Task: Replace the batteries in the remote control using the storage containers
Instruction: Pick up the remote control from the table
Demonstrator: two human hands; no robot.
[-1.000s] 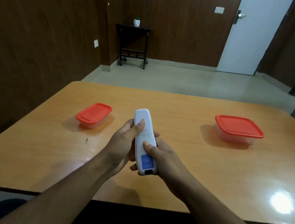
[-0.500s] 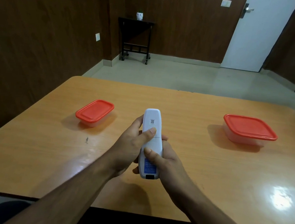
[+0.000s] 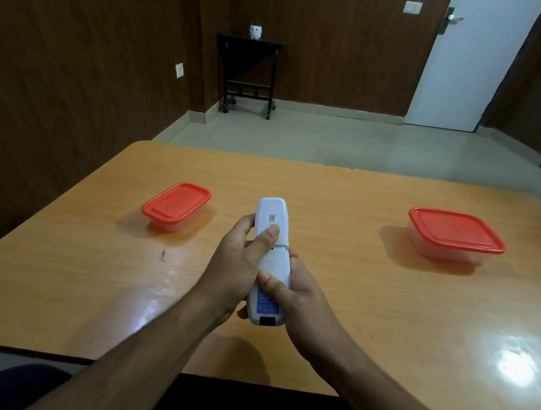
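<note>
A white remote control (image 3: 270, 259) is held back side up above the middle of the wooden table (image 3: 353, 300). My left hand (image 3: 237, 269) grips its upper half, thumb pressed on the back below a small QR sticker. My right hand (image 3: 298, 297) holds the lower half, thumb on the battery cover just above a blue label. The cover's seam shows a slight step beside my left thumb. A small clear container with a red lid (image 3: 176, 206) stands at the left. A larger red-lidded container (image 3: 455, 235) stands at the right. Both lids are on.
The table's near edge runs just below my forearms. A bright light glare lies on the right front of the table. Beyond the table are tiled floor, a dark side table (image 3: 248, 72) with a small white pot, and a white door (image 3: 467, 58).
The remote has been turned so its back faces up more squarely. My left thumb slid up toward the QR sticker and the cover seam now shows a step. The view tilted slightly.
</note>
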